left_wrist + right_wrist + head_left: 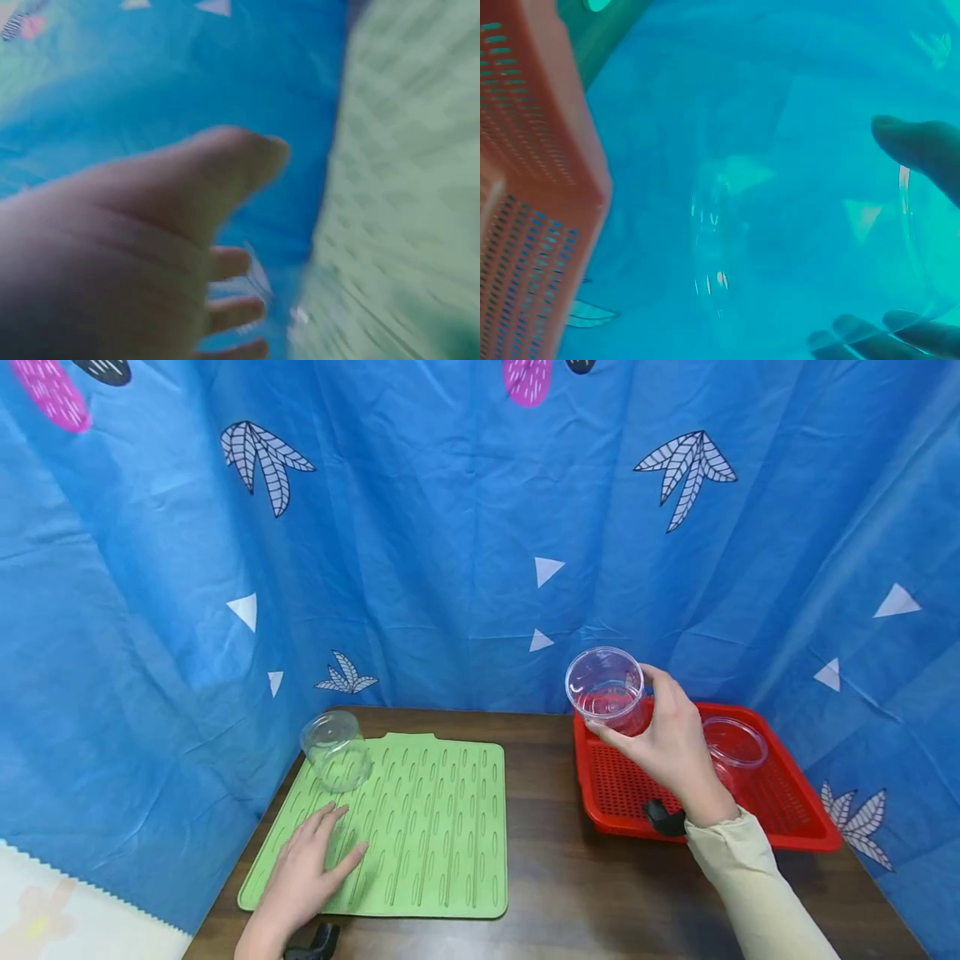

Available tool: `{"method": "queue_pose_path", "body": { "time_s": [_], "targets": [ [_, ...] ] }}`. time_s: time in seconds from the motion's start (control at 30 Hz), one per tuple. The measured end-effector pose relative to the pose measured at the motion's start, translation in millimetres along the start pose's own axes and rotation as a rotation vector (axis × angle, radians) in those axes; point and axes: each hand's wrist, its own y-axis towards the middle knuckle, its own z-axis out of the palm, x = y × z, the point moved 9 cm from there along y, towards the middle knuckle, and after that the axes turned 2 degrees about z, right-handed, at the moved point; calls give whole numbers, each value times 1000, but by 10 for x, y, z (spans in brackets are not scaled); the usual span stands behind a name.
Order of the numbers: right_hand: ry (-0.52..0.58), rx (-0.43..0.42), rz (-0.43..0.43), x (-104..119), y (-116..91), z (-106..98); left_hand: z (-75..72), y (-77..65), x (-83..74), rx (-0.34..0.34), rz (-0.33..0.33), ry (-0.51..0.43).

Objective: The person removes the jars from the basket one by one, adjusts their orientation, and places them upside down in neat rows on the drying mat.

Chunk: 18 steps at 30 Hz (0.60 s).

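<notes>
A clear plastic cup (604, 687) is held near its rim by my right hand (671, 743), above the left back part of a red basket (600, 818). In the right wrist view, the thumb and fingers reach round the see-through cup (712, 247). A second clear cup (733, 743) stands inside the basket at its right. On the left, another clear cup (335, 752) sits at the back left corner of a green ridged mat (420, 827). My left hand (303, 868) hovers over the mat's front left, fingers spread, holding nothing.
A brown wooden table (543, 877) lies under the mat and the basket. Blue patterned curtain (450, 568) surrounds the back and sides of the table. At the lower left hangs a white cloth (67, 910) with a scalloped edge.
</notes>
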Motion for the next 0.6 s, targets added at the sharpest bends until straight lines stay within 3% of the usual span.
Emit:
{"method": "queue_pose_path", "body": {
  "time_s": [0.1,0.27,0.4,0.6],
  "targets": [
    [-24,-61,-91,202,-5,-40,-203,191,-252,-89,95,-82],
    [-62,-160,-222,535,-44,-96,-455,516,-679,-159,195,-196],
    [-79,-231,-318,812,-92,-112,-602,711,-1026,-183,271,-269],
    [-119,-267,-427,1122,-152,-114,-706,943,-1443,-192,356,-398]
  ]
}}
